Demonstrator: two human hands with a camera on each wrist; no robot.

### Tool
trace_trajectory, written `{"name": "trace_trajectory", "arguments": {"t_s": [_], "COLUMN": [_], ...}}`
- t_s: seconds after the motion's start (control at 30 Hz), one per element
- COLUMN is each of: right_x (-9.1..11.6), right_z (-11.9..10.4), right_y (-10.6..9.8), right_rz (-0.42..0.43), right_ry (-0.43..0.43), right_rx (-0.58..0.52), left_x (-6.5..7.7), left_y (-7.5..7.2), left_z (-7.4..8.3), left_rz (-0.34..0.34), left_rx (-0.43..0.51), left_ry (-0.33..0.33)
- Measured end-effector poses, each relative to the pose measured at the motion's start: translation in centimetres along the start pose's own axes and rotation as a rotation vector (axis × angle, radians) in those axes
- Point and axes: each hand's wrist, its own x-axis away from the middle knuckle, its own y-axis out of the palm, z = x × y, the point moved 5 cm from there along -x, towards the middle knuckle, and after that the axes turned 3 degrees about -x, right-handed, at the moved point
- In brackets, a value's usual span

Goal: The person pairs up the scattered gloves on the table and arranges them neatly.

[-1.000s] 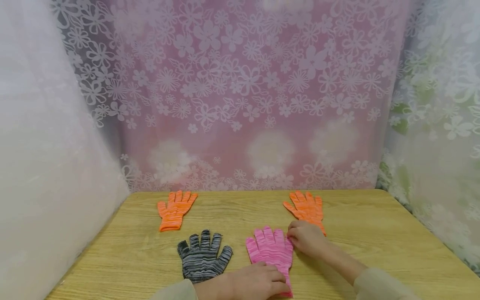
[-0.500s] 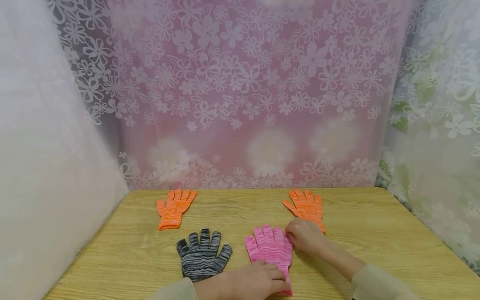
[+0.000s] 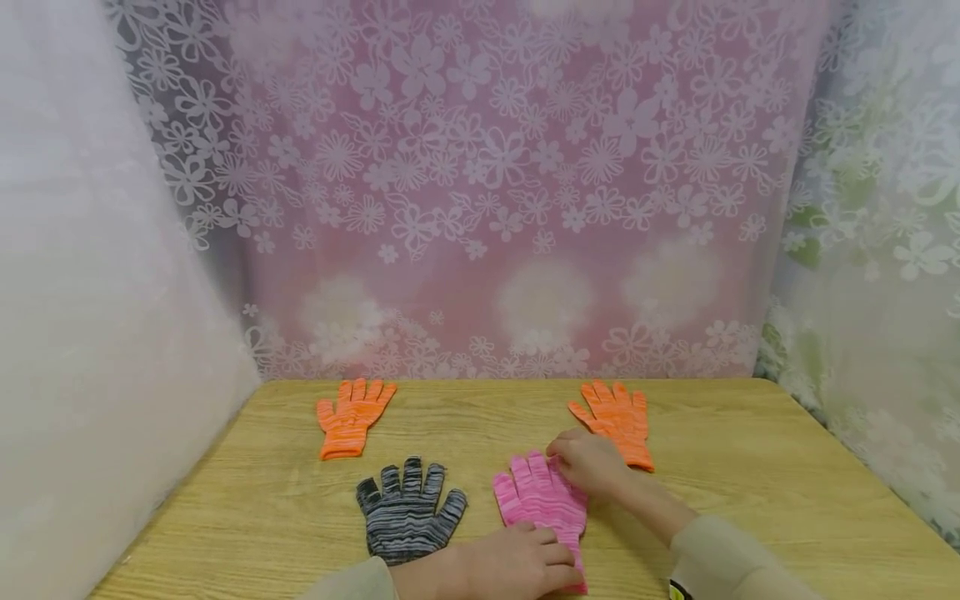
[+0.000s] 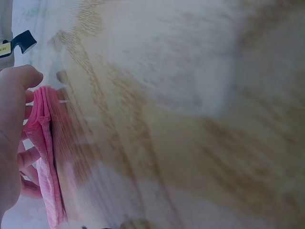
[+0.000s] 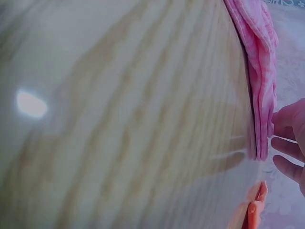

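Observation:
A pink knitted glove (image 3: 540, 500) lies flat on the wooden table, fingers pointing away from me. My left hand (image 3: 517, 562) rests over its cuff end. In the left wrist view, fingers (image 4: 29, 160) of that hand touch the pink glove (image 4: 45, 138), with the thumb apart at the cuff. At the glove's far right, my right hand (image 3: 588, 461) touches the finger ends. The right wrist view has its fingertips (image 5: 281, 117) against the layered pink fabric (image 5: 262, 71). A grey-and-black striped glove (image 3: 408, 517) lies left of the pink one, its cuff partly behind my left forearm.
Farther back lie two orange gloves, one at left (image 3: 348, 421) and one at right (image 3: 621, 425), the latter just beyond my right hand. The wooden table (image 3: 750, 467) meets a flowered pink curtain (image 3: 510, 208) at its back edge. Pale sheets hang on both sides.
My right hand has moved leftward and slightly away from me, from the pink glove's right side onto its finger ends. The left hand stays at the cuff.

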Motion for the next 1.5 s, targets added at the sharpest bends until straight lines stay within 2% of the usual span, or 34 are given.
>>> {"name": "trace_trajectory", "arguments": {"t_s": [0.33, 0.67, 0.9, 1.13, 1.33, 1.4, 1.5], "right_x": [-0.1, -0.3, -0.7, -0.6, -0.1, 0.0, 0.3], "right_z": [-0.4, -0.4, -0.8, -1.0, -0.7, -0.8, -1.0], "right_y": [0.4, 0.1, -0.4, -0.1, -0.6, -0.8, -0.8], "right_rz": [0.007, -0.002, 0.043, 0.005, 0.058, 0.046, -0.019], "right_ry": [-0.006, -0.034, -0.114, -0.142, -0.192, -0.227, -0.279], "right_rx": [-0.017, -0.027, 0.025, 0.045, 0.017, 0.013, -0.011], "left_x": [-0.1, 0.1, 0.0, 0.0, 0.0, 0.0, -0.1], "left_y": [0.1, 0.3, 0.3, 0.3, 0.3, 0.3, 0.2], "left_z": [0.1, 0.1, 0.0, 0.0, 0.0, -0.1, -0.1], "left_rz": [-0.004, 0.037, 0.036, 0.041, 0.03, 0.022, 0.015], "left_rx": [-0.039, -0.027, -0.015, 0.0, 0.006, 0.001, 0.004], "left_ry": [0.007, 0.014, 0.011, 0.013, 0.004, 0.0, -0.004]}}
